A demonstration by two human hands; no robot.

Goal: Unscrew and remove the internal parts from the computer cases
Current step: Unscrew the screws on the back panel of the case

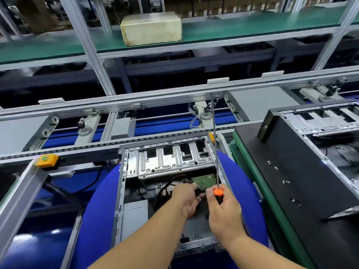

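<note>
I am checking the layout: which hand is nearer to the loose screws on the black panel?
Right. The right hand holds the screwdriver beside the screws; the left hand reaches inside the case, farther away.

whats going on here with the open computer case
A person is stripping an open computer case that lies on a blue seat. The right hand grips an orange-handled screwdriver, its long shaft pointing up and away. The left hand reaches inside by the green circuit board. Loose screws lie on a second, black case to the right.
</note>
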